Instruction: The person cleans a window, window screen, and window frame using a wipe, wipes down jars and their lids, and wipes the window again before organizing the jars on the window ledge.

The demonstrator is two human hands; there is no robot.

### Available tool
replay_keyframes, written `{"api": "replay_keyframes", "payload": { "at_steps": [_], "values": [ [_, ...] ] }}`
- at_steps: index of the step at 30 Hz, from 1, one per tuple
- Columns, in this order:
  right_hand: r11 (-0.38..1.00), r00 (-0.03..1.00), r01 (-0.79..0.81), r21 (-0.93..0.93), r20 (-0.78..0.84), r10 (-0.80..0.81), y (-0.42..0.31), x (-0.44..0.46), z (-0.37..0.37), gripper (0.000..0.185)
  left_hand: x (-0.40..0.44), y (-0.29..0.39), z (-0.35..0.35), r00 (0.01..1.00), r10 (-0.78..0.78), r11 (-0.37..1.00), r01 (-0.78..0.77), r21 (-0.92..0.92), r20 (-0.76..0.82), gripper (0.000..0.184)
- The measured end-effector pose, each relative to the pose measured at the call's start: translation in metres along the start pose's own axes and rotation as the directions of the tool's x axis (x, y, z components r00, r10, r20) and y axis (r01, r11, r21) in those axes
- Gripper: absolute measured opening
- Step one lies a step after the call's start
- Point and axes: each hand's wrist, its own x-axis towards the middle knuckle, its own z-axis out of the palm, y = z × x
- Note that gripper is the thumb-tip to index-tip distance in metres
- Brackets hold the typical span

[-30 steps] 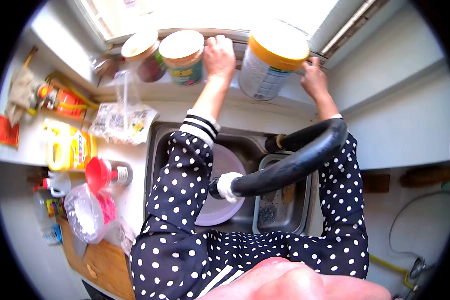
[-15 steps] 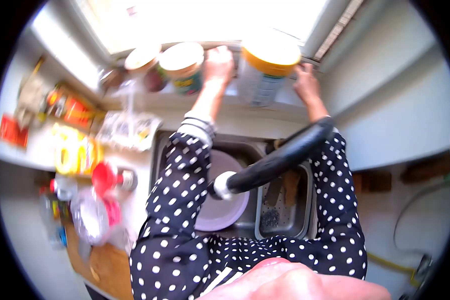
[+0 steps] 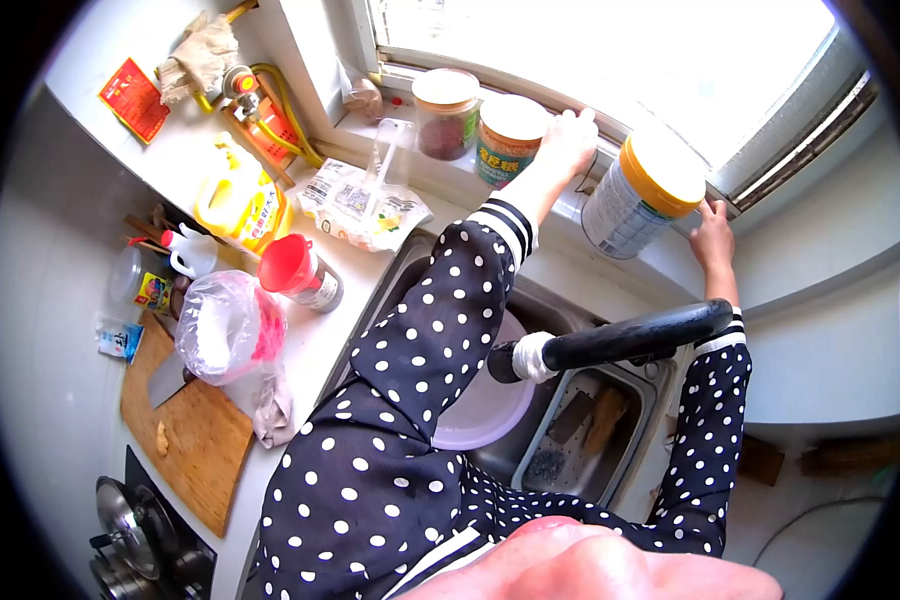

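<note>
My left hand [image 3: 570, 143] is at the lower window frame, between a jar with a green label and white lid [image 3: 510, 135] and a large white tub with a yellow rim [image 3: 625, 205]. Its fingers are curled; what they hold, if anything, is hidden. On the tub's other side, my right hand [image 3: 713, 238] reaches up to the frame with its fingers stretched out and apart, nothing visible in them. Left of the labelled jar is a clear jar with dark red contents [image 3: 445, 130]. The window frame [image 3: 610, 135] runs behind the containers.
Below my arms is a double sink [image 3: 530, 440] with a lilac basin [image 3: 490, 410] and a black faucet [image 3: 630, 335]. On the left counter stand a red funnel on a bottle [image 3: 295, 268], a yellow jug [image 3: 240, 205], a white packet [image 3: 360, 205], a cutting board [image 3: 190, 430] and a cleaver [image 3: 168, 380].
The view has turned toward the left, so the left counter and stove side show more. Both hands remain at the window frame on either side of the tub.
</note>
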Motion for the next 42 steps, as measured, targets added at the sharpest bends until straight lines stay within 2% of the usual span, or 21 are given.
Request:
{"api": "replay_keyframes", "payload": {
  "at_steps": [5, 6, 9, 11, 12, 13, 14, 15, 16, 17, 18, 19, 21, 24, 28, 31, 36, 40, 42],
  "values": [
    [1.000, 0.997, 0.001, 0.026, -0.071, 0.001, 0.001, 0.004, 0.000, 0.061, 0.002, 0.005, 0.005, 0.993, -0.060, 0.998, 0.060, -0.011, -0.104, 0.020],
    [1.000, 0.997, -0.005, 0.024, -0.080, 0.007, -0.001, 0.004, -0.002, 0.061, 0.002, 0.006, 0.001, 0.996, -0.053, 0.999, 0.053, 0.001, -0.076, 0.021],
    [0.999, 0.995, -0.016, 0.028, -0.096, 0.018, -0.002, 0.004, -0.006, 0.062, 0.006, 0.010, 0.004, 0.981, -0.064, 0.995, 0.078, 0.067, -0.185, 0.016],
    [0.998, 0.992, -0.001, 0.056, -0.124, 0.008, 0.000, 0.004, -0.009, 0.058, 0.007, -0.001, 0.023, 0.965, -0.071, 0.980, 0.021, -0.196, -0.252, 0.015],
    [0.994, 0.988, 0.028, 0.106, -0.155, -0.012, 0.007, 0.009, -0.002, 0.052, 0.014, -0.003, 0.030, 0.949, -0.136, 0.904, 0.002, -0.427, -0.284, 0.015],
    [0.984, 0.954, 0.106, 0.140, -0.292, -0.062, 0.024, 0.016, 0.015, 0.046, 0.022, -0.007, 0.043, 0.928, -0.202, 0.765, -0.051, -0.643, -0.314, 0.015],
    [0.988, 0.957, 0.081, 0.134, -0.286, -0.040, 0.019, 0.011, 0.007, 0.045, 0.032, -0.011, 0.059, 0.901, -0.266, 0.591, -0.128, -0.797, -0.342, 0.015],
    [0.990, 0.960, 0.056, 0.127, -0.280, -0.018, 0.015, 0.006, -0.001, 0.043, 0.028, -0.010, 0.042, 0.945, -0.137, 0.814, -0.062, -0.577, -0.296, 0.018],
    [0.992, 0.962, 0.030, 0.120, -0.273, 0.004, 0.011, 0.000, -0.011, 0.041, 0.024, -0.009, 0.026, 0.970, -0.003, 0.968, -0.059, -0.246, -0.242, 0.022],
    [0.994, 0.988, -0.057, 0.090, -0.135, 0.069, -0.002, -0.006, -0.032, 0.047, 0.019, -0.007, 0.007, 0.974, 0.129, 0.991, -0.118, 0.068, -0.185, 0.028],
    [0.990, 0.993, -0.104, 0.094, -0.052, 0.109, -0.005, -0.005, -0.041, 0.053, 0.018, -0.001, -0.013, 0.993, 0.073, 0.996, -0.069, 0.051, -0.088, 0.037],
    [0.993, 0.994, -0.099, 0.069, -0.040, 0.102, -0.003, -0.004, -0.042, 0.061, 0.016, 0.006, -0.031, 0.999, 0.007, 1.000, -0.008, 0.021, 0.039, 0.041],
    [0.990, 0.994, -0.104, 0.090, -0.026, 0.107, -0.004, -0.004, -0.044, 0.062, 0.018, 0.004, -0.033, 0.999, 0.022, 0.996, -0.026, 0.083, 0.048, 0.042],
    [0.993, 0.995, -0.101, 0.055, 0.005, 0.101, -0.006, -0.006, -0.046, 0.064, 0.018, 0.003, -0.036, 0.996, -0.019, 0.998, 0.014, 0.066, 0.087, 0.045],
    [0.994, 0.997, -0.077, 0.074, -0.015, 0.078, -0.004, -0.004, -0.044, 0.064, 0.018, 0.003, -0.035, 0.997, -0.017, 0.996, 0.010, 0.090, 0.073, 0.045],
    [0.995, 0.997, -0.052, 0.083, -0.052, 0.056, 0.000, -0.001, -0.041, 0.065, 0.020, 0.000, -0.029, 0.999, 0.017, 0.994, -0.011, 0.110, -0.047, 0.034],
    [0.992, 0.996, -0.030, 0.125, -0.080, 0.040, 0.008, 0.003, -0.038, 0.066, 0.032, 0.002, -0.036, 0.999, 0.015, 0.986, -0.009, 0.167, -0.039, 0.040],
    [0.981, 0.989, 0.026, 0.194, -0.150, 0.003, 0.014, 0.003, -0.021, 0.062, 0.038, -0.009, -0.031, 0.961, 0.159, 0.972, -0.111, 0.208, -0.227, 0.049],
    [0.982, 0.992, 0.002, 0.190, -0.127, 0.023, 0.012, 0.002, -0.031, 0.060, 0.041, -0.007, -0.044, 0.979, 0.133, 0.976, -0.102, 0.192, -0.157, 0.048]
  ]
}}
